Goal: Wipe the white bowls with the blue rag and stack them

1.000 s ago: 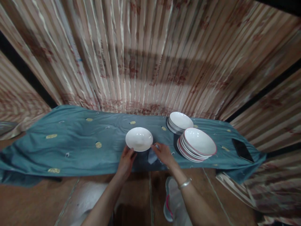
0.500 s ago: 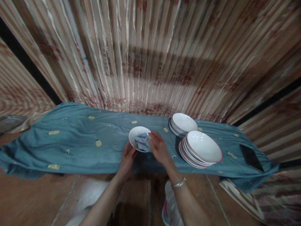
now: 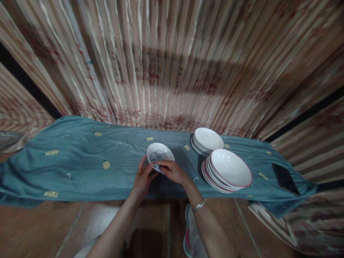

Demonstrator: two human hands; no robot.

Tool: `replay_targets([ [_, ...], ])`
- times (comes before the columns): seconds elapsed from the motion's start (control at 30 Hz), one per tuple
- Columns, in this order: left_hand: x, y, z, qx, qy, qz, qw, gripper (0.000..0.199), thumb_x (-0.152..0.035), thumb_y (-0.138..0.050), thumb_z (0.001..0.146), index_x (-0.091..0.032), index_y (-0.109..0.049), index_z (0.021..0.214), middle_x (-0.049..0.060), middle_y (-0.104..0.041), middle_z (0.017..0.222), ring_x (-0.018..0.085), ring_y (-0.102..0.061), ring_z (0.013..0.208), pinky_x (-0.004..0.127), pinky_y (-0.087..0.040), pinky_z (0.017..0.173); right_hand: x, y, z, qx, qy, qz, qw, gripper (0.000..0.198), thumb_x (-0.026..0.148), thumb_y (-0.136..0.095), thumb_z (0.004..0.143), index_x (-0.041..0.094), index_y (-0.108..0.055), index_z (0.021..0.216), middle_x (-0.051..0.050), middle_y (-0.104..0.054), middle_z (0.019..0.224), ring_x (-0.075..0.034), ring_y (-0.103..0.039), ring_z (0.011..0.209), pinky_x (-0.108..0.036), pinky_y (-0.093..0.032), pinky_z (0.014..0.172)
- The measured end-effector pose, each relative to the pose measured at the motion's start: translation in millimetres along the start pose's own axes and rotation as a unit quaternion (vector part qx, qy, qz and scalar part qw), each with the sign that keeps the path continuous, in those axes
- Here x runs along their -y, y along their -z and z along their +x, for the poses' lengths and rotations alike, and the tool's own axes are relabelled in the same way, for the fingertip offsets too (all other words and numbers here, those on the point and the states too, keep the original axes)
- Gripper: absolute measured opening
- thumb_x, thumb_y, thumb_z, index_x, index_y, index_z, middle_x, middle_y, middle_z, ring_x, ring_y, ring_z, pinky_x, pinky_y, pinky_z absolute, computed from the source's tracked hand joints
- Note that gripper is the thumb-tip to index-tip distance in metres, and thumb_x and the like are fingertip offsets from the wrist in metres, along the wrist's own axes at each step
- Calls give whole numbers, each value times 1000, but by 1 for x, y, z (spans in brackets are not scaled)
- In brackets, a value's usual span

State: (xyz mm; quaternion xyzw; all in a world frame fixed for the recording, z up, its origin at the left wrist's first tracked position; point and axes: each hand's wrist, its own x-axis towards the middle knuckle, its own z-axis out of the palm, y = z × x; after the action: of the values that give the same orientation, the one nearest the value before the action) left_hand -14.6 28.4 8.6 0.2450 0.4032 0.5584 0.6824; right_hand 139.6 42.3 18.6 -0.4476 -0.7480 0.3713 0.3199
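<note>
A small white bowl (image 3: pixel 167 153) is tipped a little toward me above the front half of the cloth-covered table. My left hand (image 3: pixel 143 176) grips its near left rim, with the thumb at the edge. In my right hand (image 3: pixel 173 171) a grey-blue cloth (image 3: pixel 157 167) is pinched against the near rim; part of the cloth is hidden under the fingers. To the right stand a stack of white bowls with red rims (image 3: pixel 231 168) and, behind it, a stack of smaller white bowls (image 3: pixel 208 139).
A teal tablecloth (image 3: pixel 86 161) with yellow pineapple prints covers the long table. Near its right end lies a black phone (image 3: pixel 285 178). A striped curtain (image 3: pixel 166 71) hangs behind. Below the front edge, a container with a pink mark (image 3: pixel 187 238) stands on the tiled floor.
My right hand has moved left and toward me, drawing the cloth from the bowl's inside to its near rim. Less of the cloth shows now. The left hand still holds the bowl.
</note>
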Motion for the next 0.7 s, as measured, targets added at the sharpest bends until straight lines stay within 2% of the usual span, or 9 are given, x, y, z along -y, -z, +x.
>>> replay_targets([
  [0.13,1,4,-1,3,6,29,1000,74,-37,-77,66,-29,-47,133,6,-68,111,24,-65,102,42,-55,84,6,-7,7,-14,-19,110,994,36,17,-51,84,19,-67,115,-4,-69,114,-19,-64,105,-33,-48,95],
  [0.27,0,3,-7,20,5,61,998,78,-39,-79,63,-25,-49,134,8,-69,110,26,-64,104,44,-54,86,14,-10,9,-61,2,109,992,41,16,-46,85,18,-62,123,-5,-65,123,-17,-60,113,-33,-43,101],
  [0.43,-1,-1,-12,38,-13,82,996,74,-37,-81,61,-24,-55,129,8,-69,113,27,-64,105,43,-55,86,19,-10,8,-111,13,-13,994,48,16,-40,89,22,-50,135,-5,-48,143,-17,-43,133,-35,-33,112],
  [0.53,0,-1,-13,44,-26,99,994,70,-35,-81,61,-24,-57,126,8,-68,115,27,-64,104,41,-57,83,14,-8,7,-119,-1,-100,988,52,15,-38,91,18,-39,143,-9,-39,149,-19,-31,140,-40,-28,115],
  [0.63,0,-1,-14,49,-29,115,992,69,-35,-80,62,-24,-57,126,8,-68,114,25,-65,100,39,-58,81,5,-4,5,-119,-12,-180,976,56,12,-37,90,12,-32,146,-14,-35,151,-21,-28,142,-41,-27,116],
  [0.7,0,-1,-14,52,-28,120,991,70,-35,-80,62,-24,-55,127,8,-67,115,24,-65,99,39,-58,81,1,-1,3,-118,-17,-236,964,57,9,-38,88,11,-33,145,-15,-35,150,-22,-30,140,-42,-29,115],
])
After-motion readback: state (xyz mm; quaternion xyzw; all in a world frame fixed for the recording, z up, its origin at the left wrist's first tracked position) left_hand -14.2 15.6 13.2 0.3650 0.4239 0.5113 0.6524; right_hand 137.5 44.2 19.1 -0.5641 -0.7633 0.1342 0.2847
